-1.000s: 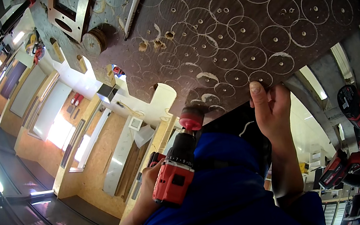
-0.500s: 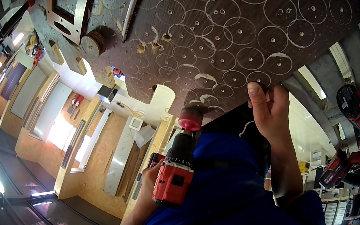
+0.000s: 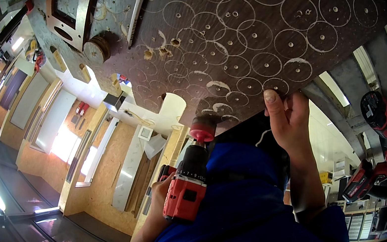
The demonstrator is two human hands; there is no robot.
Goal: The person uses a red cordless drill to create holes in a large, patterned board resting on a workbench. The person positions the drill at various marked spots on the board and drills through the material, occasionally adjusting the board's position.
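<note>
My left hand (image 3: 158,196) is wrapped round the grip of a red and black cordless drill (image 3: 184,195). Its chuck carries a red hole saw (image 3: 202,129), which meets the near edge of a dark brown board (image 3: 292,43). Whether the teeth are cutting in is hidden. Circular scores and small drilled holes cover the board's face. Farther right, my right hand (image 3: 287,119) grips that same edge, thumb on top and fingers curled beneath.
On the board's far left lie a metal template plate (image 3: 85,23), a round wooden disc (image 3: 96,50) and a slim white tool (image 3: 136,17) with a dark end. Red-and-black power tools (image 3: 386,124) rest at right, by a grey slatted frame (image 3: 349,90). Panels (image 3: 128,168) stand lower left.
The board, drill and both hands appear shifted very slightly left in the picture. Both grips are the same.
</note>
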